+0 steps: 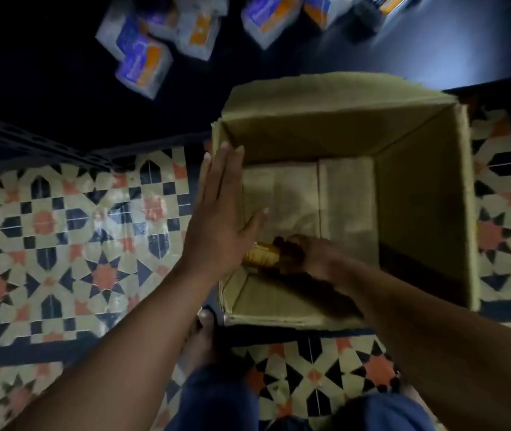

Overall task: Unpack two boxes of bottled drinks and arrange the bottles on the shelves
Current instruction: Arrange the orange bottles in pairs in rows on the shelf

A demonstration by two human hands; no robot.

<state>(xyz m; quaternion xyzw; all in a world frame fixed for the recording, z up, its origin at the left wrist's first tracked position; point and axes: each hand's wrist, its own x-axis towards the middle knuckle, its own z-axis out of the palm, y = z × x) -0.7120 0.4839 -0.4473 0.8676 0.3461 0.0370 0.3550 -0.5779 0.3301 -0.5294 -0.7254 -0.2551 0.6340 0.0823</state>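
left grip [220,219] flat, fingers straight, at cardboard box [419,197] left wall | right grip [319,259] curled round bottle [262,258] | bottle lying low inside box, near left wall

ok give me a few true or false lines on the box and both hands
The brown cardboard box stands open on the patterned tile floor. True.
The left hand grips a bottle. False: its fingers are straight, at the box's left wall.
The right hand holds a dark, gold-marked bottle inside the box. True.
The box is packed full of bottles. False: only that one bottle shows.
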